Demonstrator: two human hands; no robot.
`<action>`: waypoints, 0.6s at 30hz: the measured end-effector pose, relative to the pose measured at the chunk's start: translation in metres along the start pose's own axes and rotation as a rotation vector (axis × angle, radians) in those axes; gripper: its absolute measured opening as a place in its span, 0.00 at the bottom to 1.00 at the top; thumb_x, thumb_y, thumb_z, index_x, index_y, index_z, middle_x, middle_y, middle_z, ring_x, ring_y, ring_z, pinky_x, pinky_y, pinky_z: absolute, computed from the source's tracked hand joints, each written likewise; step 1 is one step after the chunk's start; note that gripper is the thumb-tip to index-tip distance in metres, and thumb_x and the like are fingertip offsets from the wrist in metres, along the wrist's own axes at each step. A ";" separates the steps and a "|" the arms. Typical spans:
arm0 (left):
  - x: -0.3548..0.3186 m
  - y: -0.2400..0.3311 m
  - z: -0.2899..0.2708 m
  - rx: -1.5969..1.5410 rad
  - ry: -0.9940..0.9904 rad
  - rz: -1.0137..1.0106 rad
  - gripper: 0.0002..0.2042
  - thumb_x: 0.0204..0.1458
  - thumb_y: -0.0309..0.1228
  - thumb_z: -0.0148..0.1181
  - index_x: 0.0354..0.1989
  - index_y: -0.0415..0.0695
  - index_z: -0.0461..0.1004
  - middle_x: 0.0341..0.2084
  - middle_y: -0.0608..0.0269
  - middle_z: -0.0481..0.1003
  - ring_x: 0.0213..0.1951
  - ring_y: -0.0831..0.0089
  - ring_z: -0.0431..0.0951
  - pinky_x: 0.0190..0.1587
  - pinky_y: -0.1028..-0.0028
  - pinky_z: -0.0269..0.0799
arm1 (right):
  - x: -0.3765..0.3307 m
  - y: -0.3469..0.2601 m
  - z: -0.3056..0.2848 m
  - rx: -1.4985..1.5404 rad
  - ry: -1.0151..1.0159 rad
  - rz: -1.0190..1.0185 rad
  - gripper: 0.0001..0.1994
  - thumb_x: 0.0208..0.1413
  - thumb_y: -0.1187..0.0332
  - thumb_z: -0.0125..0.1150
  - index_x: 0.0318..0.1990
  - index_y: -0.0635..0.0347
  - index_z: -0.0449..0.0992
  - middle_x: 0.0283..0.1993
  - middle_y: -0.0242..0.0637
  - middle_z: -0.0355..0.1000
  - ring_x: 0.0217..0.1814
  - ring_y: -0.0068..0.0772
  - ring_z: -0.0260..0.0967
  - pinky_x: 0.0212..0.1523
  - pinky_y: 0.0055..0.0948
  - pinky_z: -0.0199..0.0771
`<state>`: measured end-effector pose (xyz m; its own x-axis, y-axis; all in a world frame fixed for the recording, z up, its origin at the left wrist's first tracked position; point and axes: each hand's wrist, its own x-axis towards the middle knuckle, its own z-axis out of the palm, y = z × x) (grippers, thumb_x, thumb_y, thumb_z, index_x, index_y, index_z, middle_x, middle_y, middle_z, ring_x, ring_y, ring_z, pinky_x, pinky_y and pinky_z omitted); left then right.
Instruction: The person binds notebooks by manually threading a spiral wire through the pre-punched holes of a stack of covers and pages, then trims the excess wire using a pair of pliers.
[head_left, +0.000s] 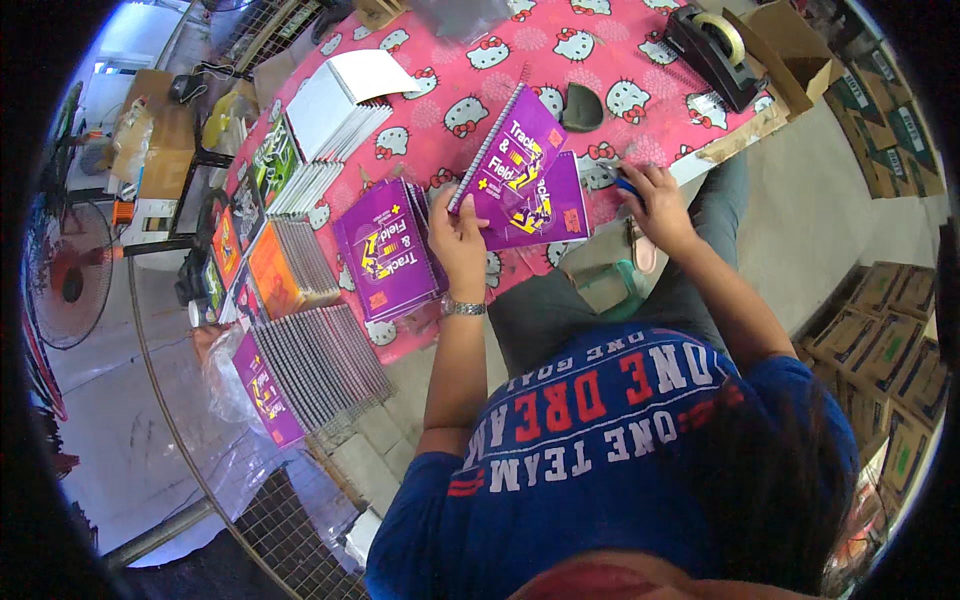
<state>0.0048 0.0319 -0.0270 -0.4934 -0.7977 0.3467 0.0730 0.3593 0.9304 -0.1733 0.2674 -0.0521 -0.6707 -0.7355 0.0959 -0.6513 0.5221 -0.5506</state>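
Observation:
My left hand [458,235] grips a purple spiral notebook [515,150] by its lower left corner, tilted over the table. A loose wire end sticks up from the top of its coil. Under it lies another purple notebook [565,215], partly covered. My right hand [657,207] is closed around a small blue-handled tool [626,186] near the table's front edge; its metal end is too unclear to name. Just left of my left hand is a stack of purple notebooks [380,250].
A pink patterned cloth [400,110] covers the table. White-paged notebooks [345,95], orange notebooks [285,265] and more purple notebooks [320,365] line the left side. A dark green dish [583,108] and a black tape dispenser [715,60] stand farther back. Cartons [880,340] are stacked right; a fan [70,270] stands left.

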 end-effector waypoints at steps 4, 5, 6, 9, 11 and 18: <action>-0.002 -0.011 -0.012 0.176 -0.063 -0.167 0.12 0.58 0.27 0.57 0.48 0.35 0.68 0.34 0.58 0.74 0.27 0.78 0.76 0.26 0.79 0.76 | 0.013 -0.068 0.001 0.338 0.078 -0.284 0.23 0.50 0.64 0.64 0.55 0.57 0.71 0.50 0.47 0.69 0.54 0.49 0.65 0.54 0.43 0.65; 0.000 -0.010 -0.011 0.272 -0.097 -0.223 0.12 0.58 0.26 0.57 0.47 0.35 0.68 0.34 0.58 0.74 0.26 0.79 0.76 0.25 0.79 0.76 | 0.018 -0.079 0.005 0.306 0.087 -0.393 0.24 0.49 0.63 0.65 0.55 0.56 0.71 0.51 0.45 0.69 0.54 0.49 0.64 0.55 0.44 0.64; -0.001 -0.004 -0.005 0.275 -0.098 -0.224 0.12 0.58 0.26 0.57 0.47 0.35 0.68 0.34 0.58 0.74 0.26 0.79 0.76 0.25 0.79 0.76 | 0.020 -0.092 0.008 0.309 0.086 -0.391 0.24 0.49 0.63 0.65 0.55 0.56 0.71 0.51 0.45 0.69 0.54 0.49 0.64 0.55 0.44 0.64; -0.005 0.013 0.013 -0.035 0.066 -0.041 0.09 0.60 0.29 0.55 0.40 0.33 0.71 0.31 0.60 0.74 0.22 0.79 0.74 0.22 0.78 0.73 | 0.025 -0.121 0.011 0.357 0.081 -0.417 0.25 0.47 0.63 0.66 0.55 0.55 0.71 0.51 0.43 0.69 0.54 0.47 0.64 0.55 0.44 0.63; -0.005 0.011 0.006 0.080 0.059 -0.047 0.07 0.59 0.28 0.56 0.37 0.35 0.73 0.29 0.61 0.74 0.23 0.79 0.74 0.22 0.78 0.72 | 0.028 -0.127 0.013 0.339 0.069 -0.453 0.26 0.45 0.62 0.67 0.54 0.55 0.72 0.50 0.40 0.69 0.53 0.46 0.63 0.55 0.44 0.63; -0.005 -0.016 -0.010 0.338 0.026 0.207 0.04 0.55 0.21 0.58 0.36 0.35 0.74 0.26 0.61 0.74 0.23 0.78 0.73 0.25 0.76 0.69 | 0.035 -0.141 0.014 0.210 0.064 -0.466 0.27 0.43 0.59 0.67 0.54 0.53 0.73 0.50 0.37 0.69 0.53 0.44 0.63 0.54 0.43 0.62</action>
<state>0.0147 0.0249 -0.0425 -0.4758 -0.7023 0.5295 -0.1228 0.6492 0.7507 -0.0995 0.1620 0.0171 -0.3512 -0.8381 0.4175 -0.8050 0.0426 -0.5917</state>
